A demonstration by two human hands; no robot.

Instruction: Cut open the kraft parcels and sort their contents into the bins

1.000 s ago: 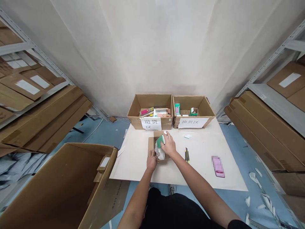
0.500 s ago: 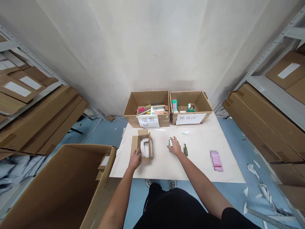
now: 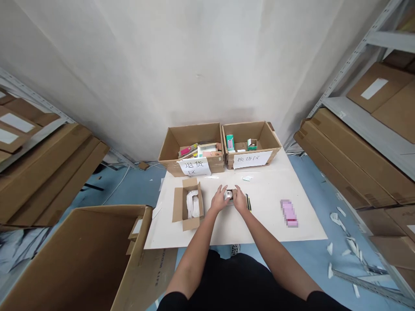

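While both hands are working low over the table point(image 3: 266, 222), the small box point(image 3: 230, 201) is sitting between them near the middle of the tabletop. Left hand point(image 3: 219, 199) is grasping its left side, right hand point(image 3: 240, 200) its right, fingers curling round it. Fingers are covering most of its sides; something pale is showing at the top, too small to make out. Whether the box is touching the table, cannot tell.

Just right of the small box, a black-and-yellow cutter point(image 3: 248, 201) is lying, right hand partly hiding it. Farther right, a pink thing point(image 3: 289, 213) is lying under a pixel blur; cannot tell what it is. Left of the small box, a carton point(image 3: 177, 204) is standing with flaps spread, white packing point(image 3: 193, 204) hiding its bottom. Beyond the small box, a paper scrap point(image 3: 247, 178) is lying; behind that, two bins, left bin point(image 3: 216, 165) and right bin point(image 3: 230, 161), are standing side by side, their fronts hiding the lower contents. Well left, a big box point(image 3: 81, 235) is running out of frame.
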